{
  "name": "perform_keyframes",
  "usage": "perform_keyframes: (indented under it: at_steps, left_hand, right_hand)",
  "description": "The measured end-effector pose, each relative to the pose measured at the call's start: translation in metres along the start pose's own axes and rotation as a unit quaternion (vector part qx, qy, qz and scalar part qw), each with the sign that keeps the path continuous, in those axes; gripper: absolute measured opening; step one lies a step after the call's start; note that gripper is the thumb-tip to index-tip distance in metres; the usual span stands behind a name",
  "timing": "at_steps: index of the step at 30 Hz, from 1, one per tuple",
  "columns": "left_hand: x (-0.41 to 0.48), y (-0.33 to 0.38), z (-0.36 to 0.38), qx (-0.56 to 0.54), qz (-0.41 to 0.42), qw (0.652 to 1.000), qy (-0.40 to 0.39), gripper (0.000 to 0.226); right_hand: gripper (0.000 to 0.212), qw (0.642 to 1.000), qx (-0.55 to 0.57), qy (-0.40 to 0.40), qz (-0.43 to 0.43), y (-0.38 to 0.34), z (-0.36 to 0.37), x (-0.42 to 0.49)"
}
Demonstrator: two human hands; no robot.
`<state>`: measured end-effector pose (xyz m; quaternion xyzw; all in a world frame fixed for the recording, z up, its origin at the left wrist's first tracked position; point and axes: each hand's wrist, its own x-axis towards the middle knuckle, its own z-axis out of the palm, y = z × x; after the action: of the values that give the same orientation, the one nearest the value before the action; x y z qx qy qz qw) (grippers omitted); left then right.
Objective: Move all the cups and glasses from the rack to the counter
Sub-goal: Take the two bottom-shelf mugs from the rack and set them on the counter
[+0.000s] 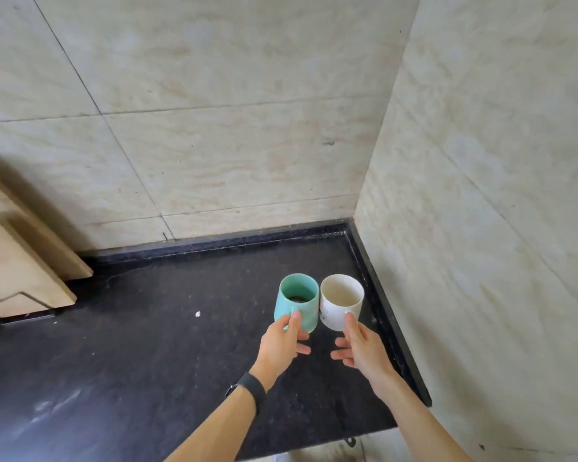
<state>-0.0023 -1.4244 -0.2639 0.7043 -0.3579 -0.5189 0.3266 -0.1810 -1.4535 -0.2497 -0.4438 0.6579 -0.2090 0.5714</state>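
The left hand [282, 341] holds a green cup [296, 301]. Its thumb lies on the near side of the cup and its fingers wrap round under it. There is a black band [247, 388] on that wrist. The right hand [361, 348] holds a white cup [341, 301] the same way, thumb on the near side and fingers curled below.

Both cups stand upright with their open tops up. They are side by side and touch each other. The green cup is on the left and the white cup is on the right. Something dark sits in the bottom of the green cup. I cannot tell if the cups rest on the table or are just above it.

The cups are near the far right corner of the black table [147, 328], close to its right edge. A small white speck [197, 314] lies on the table to the left of the cups. Wooden boards [17, 261] lean at the far left edge, well apart from the cups. Pale tile walls [214, 128] meet behind that corner.
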Motion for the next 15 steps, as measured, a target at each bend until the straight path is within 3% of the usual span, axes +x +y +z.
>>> perform_keyframes:
  at_steps: [9, 15]
  left_hand:
    - [0.098, 0.009, 0.021, -0.047, -0.083, 0.995, -0.022, 0.036]
    - [0.157, 0.009, 0.033, -0.058, -0.088, 0.994, -0.015, 0.032]
  right_hand:
    - [0.055, 0.998, -0.014, -0.014, 0.067, -0.021, 0.001, 0.092]
    - [0.053, 0.996, -0.007, -0.024, 0.089, -0.025, -0.004, 0.16]
